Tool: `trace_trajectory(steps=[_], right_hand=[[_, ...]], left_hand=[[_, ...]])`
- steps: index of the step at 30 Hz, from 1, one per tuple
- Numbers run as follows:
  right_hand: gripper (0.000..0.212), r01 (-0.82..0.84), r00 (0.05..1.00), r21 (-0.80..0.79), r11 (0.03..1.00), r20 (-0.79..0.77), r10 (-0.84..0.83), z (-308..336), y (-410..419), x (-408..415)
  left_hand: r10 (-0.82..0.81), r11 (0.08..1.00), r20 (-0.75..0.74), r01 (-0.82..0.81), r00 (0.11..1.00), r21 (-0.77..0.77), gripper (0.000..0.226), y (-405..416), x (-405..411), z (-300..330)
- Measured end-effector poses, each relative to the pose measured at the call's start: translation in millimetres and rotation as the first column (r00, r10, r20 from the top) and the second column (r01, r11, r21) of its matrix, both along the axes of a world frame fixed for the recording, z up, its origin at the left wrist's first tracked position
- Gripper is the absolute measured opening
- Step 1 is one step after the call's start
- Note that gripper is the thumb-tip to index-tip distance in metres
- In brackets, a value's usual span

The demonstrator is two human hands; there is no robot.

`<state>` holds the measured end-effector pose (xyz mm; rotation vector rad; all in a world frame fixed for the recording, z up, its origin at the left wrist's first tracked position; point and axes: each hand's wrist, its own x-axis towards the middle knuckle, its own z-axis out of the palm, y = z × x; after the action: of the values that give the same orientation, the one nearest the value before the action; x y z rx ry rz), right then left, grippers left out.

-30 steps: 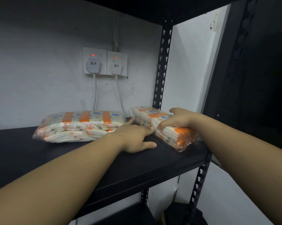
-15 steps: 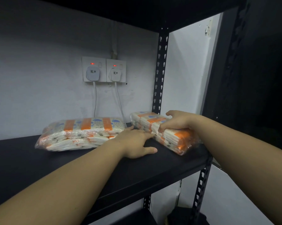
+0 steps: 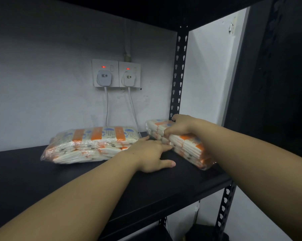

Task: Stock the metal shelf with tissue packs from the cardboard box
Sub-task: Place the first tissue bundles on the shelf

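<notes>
The black metal shelf spans the frame, its board dark and matte, with a perforated upright at the rear right corner. Behind it stands a white wall carrying a double socket, both plugs inserted and both red indicators lit. One tissue pack lies flat toward the back of the board. A second tissue pack lies angled at the right end, near the upright. The right hand is clamped over the top of this second pack, fingers curled around its near edge. The left hand rests flat and spread on the board between the packs, fingertips touching the second pack's side, holding nothing.
</notes>
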<state>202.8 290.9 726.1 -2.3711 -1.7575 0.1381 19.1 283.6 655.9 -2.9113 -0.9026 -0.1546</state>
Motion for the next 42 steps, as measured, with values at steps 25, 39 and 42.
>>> trace_trajectory(steps=[25, 39, 42], right_hand=[[0.052, -0.131, 0.990, 0.392, 0.911, 0.104, 0.097, -32, -170, -59], [0.070, -0.207, 0.977, 0.377, 0.903, 0.041, 0.207, -152, -315, -183], [0.071, -0.198, 0.977, 0.344, 0.918, -0.007, 0.214, -197, -340, -196]], left_hand=[[0.078, 0.997, 0.169, -0.077, 0.982, -0.012, 0.071, -87, -98, 9], [0.091, 0.990, 0.327, -0.120, 0.941, 0.071, 0.076, -233, -213, -79], [0.050, 0.998, 0.374, -0.062, 0.926, 0.019, 0.072, -253, -232, -129]])
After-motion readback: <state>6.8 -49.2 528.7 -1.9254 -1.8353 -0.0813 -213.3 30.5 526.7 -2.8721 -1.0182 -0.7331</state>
